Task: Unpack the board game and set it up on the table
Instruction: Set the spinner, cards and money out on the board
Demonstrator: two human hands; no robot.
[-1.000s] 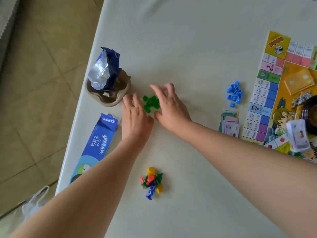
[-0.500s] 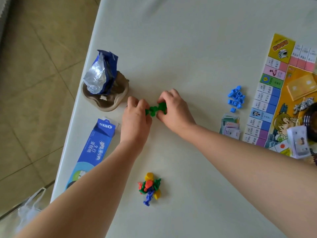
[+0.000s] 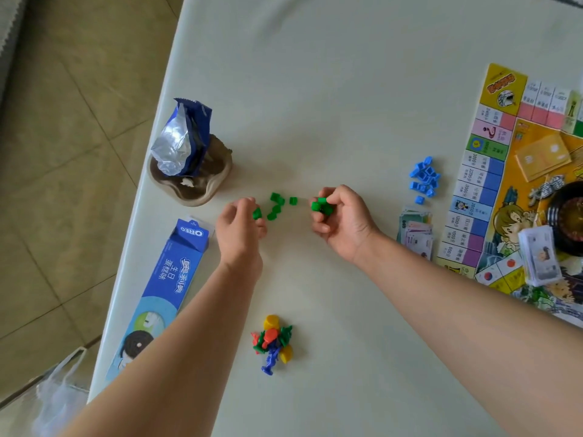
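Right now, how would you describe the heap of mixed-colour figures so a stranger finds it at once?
On the white table, look at the near part between the forearms: the heap of figures lies alone. The green pieces and the blue pile beside the board are each one colour; this heap mixes yellow, red, green and blue.

From the green houses [image 3: 277, 205], open tabletop [image 3: 315, 89] lies toward twelve o'clock; snack dish [image 3: 195, 197] blocks ten, blue houses [image 3: 424, 178] three, pawn heap [image 3: 273, 342] six.
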